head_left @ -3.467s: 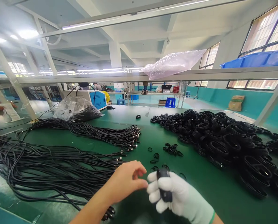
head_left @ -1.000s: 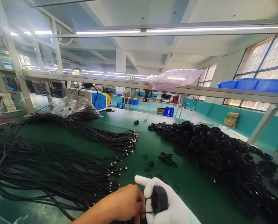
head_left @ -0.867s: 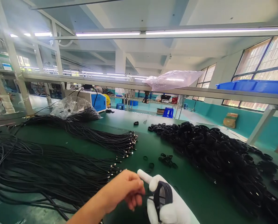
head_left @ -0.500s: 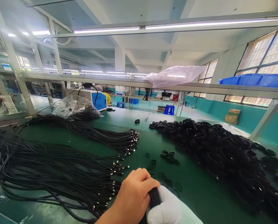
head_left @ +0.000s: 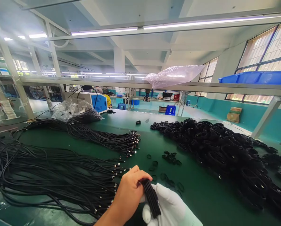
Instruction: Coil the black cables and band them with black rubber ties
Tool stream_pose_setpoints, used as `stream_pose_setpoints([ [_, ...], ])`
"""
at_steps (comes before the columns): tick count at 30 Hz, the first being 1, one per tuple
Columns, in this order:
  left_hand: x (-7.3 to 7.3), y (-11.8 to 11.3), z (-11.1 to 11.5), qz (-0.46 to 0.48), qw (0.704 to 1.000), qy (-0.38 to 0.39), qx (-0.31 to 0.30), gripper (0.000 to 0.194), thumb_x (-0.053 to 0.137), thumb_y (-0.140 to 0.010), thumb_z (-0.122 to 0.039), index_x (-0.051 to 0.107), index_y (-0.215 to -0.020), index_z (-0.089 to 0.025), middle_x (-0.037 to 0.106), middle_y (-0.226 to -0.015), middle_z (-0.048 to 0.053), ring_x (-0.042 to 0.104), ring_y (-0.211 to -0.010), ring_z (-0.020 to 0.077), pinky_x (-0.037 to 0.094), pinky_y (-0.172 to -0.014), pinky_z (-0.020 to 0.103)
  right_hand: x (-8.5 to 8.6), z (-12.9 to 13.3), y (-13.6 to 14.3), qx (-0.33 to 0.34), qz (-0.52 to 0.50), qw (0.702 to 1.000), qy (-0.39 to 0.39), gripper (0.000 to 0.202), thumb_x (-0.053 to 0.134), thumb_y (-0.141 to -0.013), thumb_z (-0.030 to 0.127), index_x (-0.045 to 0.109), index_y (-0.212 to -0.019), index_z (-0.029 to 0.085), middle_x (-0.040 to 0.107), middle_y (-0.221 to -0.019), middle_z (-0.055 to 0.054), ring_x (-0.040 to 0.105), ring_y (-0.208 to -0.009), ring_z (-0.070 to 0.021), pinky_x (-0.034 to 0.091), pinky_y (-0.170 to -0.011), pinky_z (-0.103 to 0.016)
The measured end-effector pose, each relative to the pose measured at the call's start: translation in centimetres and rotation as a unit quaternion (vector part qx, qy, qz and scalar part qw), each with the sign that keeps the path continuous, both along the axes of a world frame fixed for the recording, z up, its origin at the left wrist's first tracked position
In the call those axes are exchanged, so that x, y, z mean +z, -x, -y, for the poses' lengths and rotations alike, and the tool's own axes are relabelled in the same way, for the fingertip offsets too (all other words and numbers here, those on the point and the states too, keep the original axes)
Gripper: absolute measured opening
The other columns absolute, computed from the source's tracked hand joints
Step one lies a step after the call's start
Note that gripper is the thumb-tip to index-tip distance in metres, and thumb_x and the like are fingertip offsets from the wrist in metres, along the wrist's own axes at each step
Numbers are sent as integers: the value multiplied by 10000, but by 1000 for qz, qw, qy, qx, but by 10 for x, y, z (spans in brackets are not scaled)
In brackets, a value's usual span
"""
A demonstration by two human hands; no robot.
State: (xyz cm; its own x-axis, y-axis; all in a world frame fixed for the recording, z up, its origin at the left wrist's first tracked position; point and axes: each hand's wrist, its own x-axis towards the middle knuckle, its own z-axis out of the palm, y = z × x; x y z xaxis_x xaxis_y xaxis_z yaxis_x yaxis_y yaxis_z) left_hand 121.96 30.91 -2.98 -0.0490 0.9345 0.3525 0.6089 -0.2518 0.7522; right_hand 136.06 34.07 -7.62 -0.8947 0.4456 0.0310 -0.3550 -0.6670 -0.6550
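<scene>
A coiled black cable (head_left: 151, 198) is held between my two hands low in the middle of the view, its turns lying side by side. My bare left hand (head_left: 130, 190) is closed on the coil's upper end, thumb and fingers pinching it. My right hand (head_left: 170, 204), in a white glove, wraps the coil's lower end from the right. Just beyond my hands lie small black rings (head_left: 164, 177) on the green tabletop (head_left: 140, 166). To the left, long black cables (head_left: 60, 175) lie stretched out with their metal plugs toward my left hand.
A second bundle of black cables (head_left: 102, 138) lies farther back. On the right is a large heap of coiled black cables (head_left: 216, 150). A clear plastic bag (head_left: 69, 110) sits before a blue and white machine (head_left: 98, 102). A shelf rail (head_left: 107, 82) crosses above, bearing a blue tray (head_left: 256, 78).
My left hand has shifted slightly left and up. The gloved fingers have loosened and turned, so more of the coil shows, tilted between my hands.
</scene>
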Motion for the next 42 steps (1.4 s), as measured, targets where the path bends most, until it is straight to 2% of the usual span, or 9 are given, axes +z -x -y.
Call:
stream_pose_setpoints([
  [5, 5, 9, -1, 26, 1000, -3, -7, 304, 467, -710, -56, 728, -784, -191, 529, -724, 6, 524, -649, 147, 416, -618, 259, 4, 0, 4, -45, -2, 998, -49, 408, 625, -807, 384, 595, -1074, 77, 673, -672, -79, 585, -451, -86, 450, -423, -153],
  [10, 14, 35, 3, 127, 977, 115, -124, 553, 501, -667, -100, 581, -1203, -214, 620, -1103, 58, 582, -910, 190, 472, -795, 307, 3, -4, 5, -125, 74, 984, -100, 413, 680, -741, 434, 594, -987, 113, 633, -726, -51, 552, -447, -83, 437, -424, -195],
  [15, 12, 20, 12, -107, 986, 120, 54, 407, 449, -776, -138, 641, -1135, -153, 672, -1067, 115, 601, -952, 265, 444, -880, 418, -6, -1, 13, -326, 231, 856, -328, 522, 700, -693, 365, 549, -1179, 250, 632, -1017, -79, 621, -847, -240, 527, -742, -388],
  [16, 9, 14, 13, -140, 982, 104, 72, 421, 414, -782, -94, 650, -1127, -142, 679, -1059, 123, 604, -980, 269, 434, -902, 421, -7, 0, 13, -318, 230, 857, -335, 555, 697, -685, 403, 548, -1195, 244, 621, -1075, -95, 602, -930, -268, 507, -811, -419],
  [19, -1, 5, 12, -132, 987, 54, 71, 513, 329, -773, -3, 641, -1155, -145, 686, -1040, 104, 627, -967, 219, 464, -881, 346, -6, 0, 11, -209, 172, 934, -232, 776, 658, -655, 586, 456, -1294, 194, 546, -1218, -158, 586, -963, -302, 523, -742, -450],
  [22, -8, 4, 11, -108, 993, 25, 36, 536, 330, -759, 13, 657, -1133, -189, 658, -983, 69, 646, -853, 173, 500, -789, 281, 0, -2, 7, -122, 127, 970, -166, 868, 752, -587, 506, 408, -1326, 209, 513, -1250, -145, 568, -991, -291, 536, -686, -407],
  [30, -23, 4, 12, -176, 980, -80, 52, 446, 390, -716, 17, 682, -989, -182, 622, -864, 66, 627, -766, 191, 492, -700, 283, 6, -3, 9, -128, 158, 956, -209, 595, 805, -469, 157, 585, -1021, 182, 604, -967, -39, 574, -933, -262, 496, -779, -418],
  [38, -21, 9, 8, -23, 998, -50, 40, 382, 419, -661, 32, 727, -736, -180, 558, -674, 18, 593, -599, 141, 452, -538, 209, -3, -1, 16, -128, 187, 950, -215, 602, 708, -475, 73, 558, -1046, 186, 632, -982, -47, 620, -915, -282, 475, -818, -450],
  [42, -24, 7, 8, -82, 992, -62, 70, 395, 423, -691, 22, 710, -874, -178, 598, -767, 44, 612, -677, 172, 474, -614, 252, -8, -3, 20, -159, 168, 943, -241, 577, 718, -497, 74, 561, -1040, 185, 636, -1012, -55, 596, -995, -289, 457, -866, -432],
])
